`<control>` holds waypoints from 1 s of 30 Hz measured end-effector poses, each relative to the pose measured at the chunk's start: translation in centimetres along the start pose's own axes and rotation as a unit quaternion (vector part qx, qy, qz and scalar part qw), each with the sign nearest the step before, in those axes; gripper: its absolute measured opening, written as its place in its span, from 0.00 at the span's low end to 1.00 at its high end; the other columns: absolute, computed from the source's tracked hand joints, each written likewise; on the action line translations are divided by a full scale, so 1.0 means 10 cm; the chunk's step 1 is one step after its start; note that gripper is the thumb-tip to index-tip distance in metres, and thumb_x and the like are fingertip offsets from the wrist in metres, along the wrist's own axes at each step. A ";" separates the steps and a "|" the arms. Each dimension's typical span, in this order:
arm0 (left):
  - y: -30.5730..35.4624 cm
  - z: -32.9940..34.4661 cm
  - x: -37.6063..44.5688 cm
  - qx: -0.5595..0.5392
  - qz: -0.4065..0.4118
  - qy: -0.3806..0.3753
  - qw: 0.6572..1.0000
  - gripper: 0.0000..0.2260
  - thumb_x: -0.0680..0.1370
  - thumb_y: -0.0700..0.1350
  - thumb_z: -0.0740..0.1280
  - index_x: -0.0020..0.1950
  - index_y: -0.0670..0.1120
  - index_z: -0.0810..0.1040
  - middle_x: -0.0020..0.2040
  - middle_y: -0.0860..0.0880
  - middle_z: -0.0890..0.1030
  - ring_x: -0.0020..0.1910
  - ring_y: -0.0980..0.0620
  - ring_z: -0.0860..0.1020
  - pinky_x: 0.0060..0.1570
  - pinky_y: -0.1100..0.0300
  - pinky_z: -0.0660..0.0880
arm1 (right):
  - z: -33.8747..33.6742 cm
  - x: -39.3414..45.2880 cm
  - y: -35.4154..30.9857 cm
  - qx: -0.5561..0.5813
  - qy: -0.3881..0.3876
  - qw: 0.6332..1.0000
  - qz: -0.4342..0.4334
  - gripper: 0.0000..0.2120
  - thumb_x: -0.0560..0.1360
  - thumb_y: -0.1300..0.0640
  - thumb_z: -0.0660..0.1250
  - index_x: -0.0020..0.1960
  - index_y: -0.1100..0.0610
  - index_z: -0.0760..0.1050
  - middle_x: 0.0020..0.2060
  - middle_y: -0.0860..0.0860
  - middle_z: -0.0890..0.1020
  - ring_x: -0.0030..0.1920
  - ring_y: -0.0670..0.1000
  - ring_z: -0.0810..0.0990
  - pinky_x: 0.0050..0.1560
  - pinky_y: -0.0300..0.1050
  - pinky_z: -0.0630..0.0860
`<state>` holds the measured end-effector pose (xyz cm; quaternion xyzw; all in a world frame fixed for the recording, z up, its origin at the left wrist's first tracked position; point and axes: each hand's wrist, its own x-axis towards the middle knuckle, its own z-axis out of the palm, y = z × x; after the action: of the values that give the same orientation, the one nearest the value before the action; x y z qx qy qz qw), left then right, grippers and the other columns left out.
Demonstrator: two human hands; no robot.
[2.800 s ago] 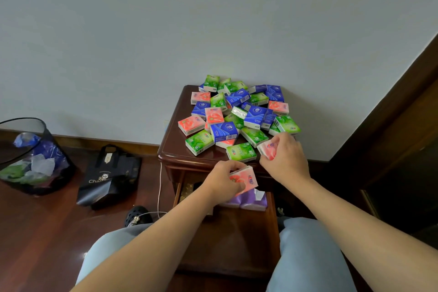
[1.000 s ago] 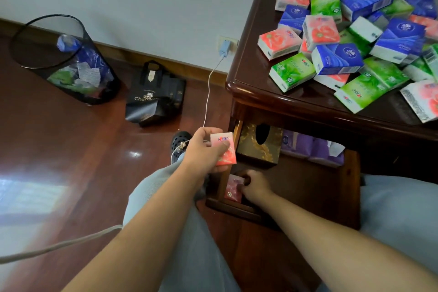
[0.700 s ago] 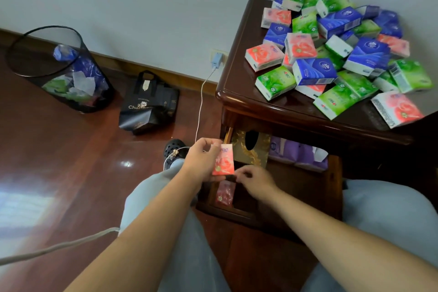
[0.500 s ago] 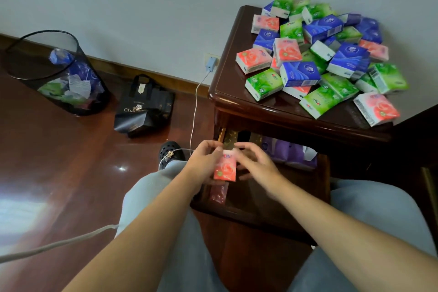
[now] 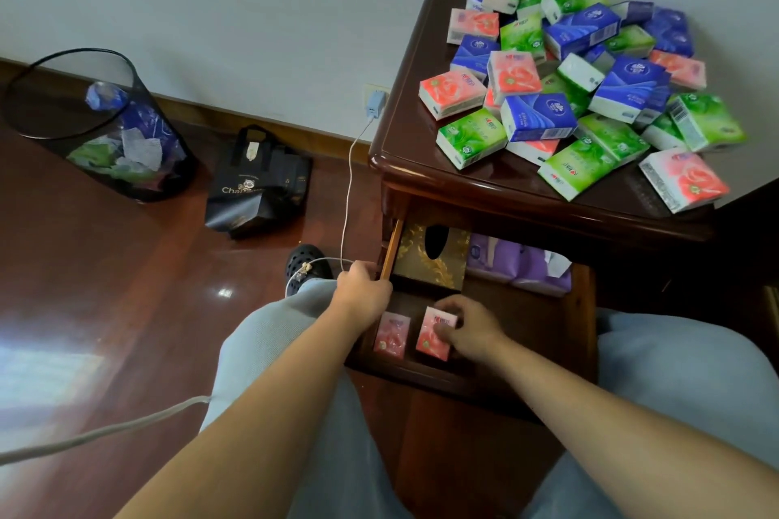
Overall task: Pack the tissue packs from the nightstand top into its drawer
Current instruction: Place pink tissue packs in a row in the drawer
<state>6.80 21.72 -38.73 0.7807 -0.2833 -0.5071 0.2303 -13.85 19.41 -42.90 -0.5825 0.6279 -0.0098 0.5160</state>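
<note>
— Right hand (image 5: 466, 331), what is it doing?
— It is down in the open drawer (image 5: 584, 333). Its fingers are curled over a pink tissue pack (image 5: 430, 339) and pinch it. The pack stands on its edge at the front of the drawer.

— Is another pack in there?
— Yes. A second pink pack (image 5: 392, 335) stands just beside it, at its 9 o'clock. The two are close, but I cannot tell if they touch.

— And the left hand (image 5: 364, 295)?
— It sits at the left side of the drawer, at about 10 o'clock from the right hand. Its fingers bend down over the drawer's side. They hide behind the hand, so I cannot tell if they grip anything.

— What else is in the drawer?
— A gold tissue box (image 5: 430, 261) with a dark oval hole sits at the back left. Purple tissue packs (image 5: 518, 268) lie at its 3 o'clock.

— Where are the other packs?
— A big pile of tissue packs (image 5: 560, 93), green, blue and pink, lies on the nightstand top (image 5: 404, 139), at 12 o'clock from the drawer.

— What is on the floor?
— A black mesh bin (image 5: 97, 126) with trash stands at 9 o'clock from the nightstand. A black bag (image 5: 257, 185) lies between them. A white cable (image 5: 347, 190) runs down from a plug (image 5: 375, 105) on the wall. A black shoe (image 5: 303, 263) shows by the left knee.
</note>
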 end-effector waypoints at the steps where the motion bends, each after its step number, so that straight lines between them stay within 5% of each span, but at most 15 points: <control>1: -0.01 0.01 0.02 0.016 -0.014 -0.022 1.000 0.18 0.79 0.42 0.66 0.69 0.40 0.75 0.64 0.39 0.78 0.60 0.39 0.80 0.57 0.48 0.79 | 0.04 0.02 0.04 -0.010 -0.010 1.000 0.004 0.14 0.80 0.62 0.71 0.63 0.51 0.78 0.55 0.50 0.83 0.53 0.49 0.83 0.55 0.50 0.84; 4: 0.00 0.04 0.03 0.047 -0.048 -0.081 0.994 0.18 0.80 0.38 0.64 0.69 0.37 0.74 0.57 0.38 0.80 0.55 0.38 0.81 0.49 0.51 0.77 | 0.19 0.11 0.11 -0.050 -0.019 0.999 0.000 0.18 0.79 0.64 0.71 0.66 0.54 0.77 0.59 0.52 0.83 0.54 0.47 0.80 0.54 0.40 0.78; 7: 0.01 0.05 0.01 0.048 -0.064 -0.121 0.989 0.17 0.80 0.38 0.62 0.69 0.40 0.75 0.48 0.42 0.80 0.44 0.45 0.79 0.38 0.55 0.73 | 0.29 0.19 0.14 -0.081 -0.007 0.997 0.004 0.20 0.78 0.65 0.72 0.68 0.54 0.77 0.61 0.53 0.83 0.59 0.50 0.81 0.58 0.41 0.76; 10: -0.02 0.04 0.04 0.052 -0.062 -0.126 0.989 0.21 0.79 0.39 0.62 0.73 0.43 0.72 0.56 0.42 0.81 0.52 0.43 0.82 0.49 0.48 0.81 | 0.32 0.28 0.16 -0.125 0.014 0.992 0.000 0.22 0.76 0.63 0.74 0.68 0.54 0.78 0.64 0.54 0.81 0.64 0.54 0.79 0.63 0.45 0.76; 14: -0.07 0.03 0.05 0.055 -0.065 -0.139 0.987 0.29 0.79 0.40 0.63 0.81 0.47 0.61 0.64 0.41 0.77 0.61 0.40 0.80 0.65 0.41 0.77 | 0.34 0.35 0.16 -0.154 0.008 0.988 0.006 0.22 0.75 0.62 0.75 0.68 0.53 0.79 0.65 0.55 0.79 0.65 0.54 0.78 0.66 0.47 0.76; 27: -0.03 0.07 -0.02 0.048 -0.063 -0.128 0.989 0.28 0.80 0.43 0.66 0.79 0.47 0.62 0.67 0.41 0.77 0.66 0.39 0.77 0.69 0.40 0.74 | 0.20 0.27 0.03 -0.176 -0.064 0.982 0.005 0.26 0.80 0.59 0.70 0.77 0.53 0.71 0.72 0.54 0.76 0.71 0.54 0.75 0.70 0.48 0.75; 30: 0.00 0.09 -0.07 0.017 -0.004 -0.087 0.996 0.29 0.78 0.47 0.68 0.78 0.48 0.64 0.67 0.45 0.76 0.60 0.46 0.80 0.59 0.52 0.79 | 0.07 0.15 -0.04 -0.171 -0.034 0.984 -0.017 0.26 0.79 0.54 0.72 0.75 0.50 0.72 0.70 0.53 0.76 0.70 0.54 0.76 0.69 0.48 0.75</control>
<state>5.76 22.13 -38.55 0.7384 -0.3075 -0.5694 0.1895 -12.83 18.63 -43.94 -0.6729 0.5922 0.1091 0.4297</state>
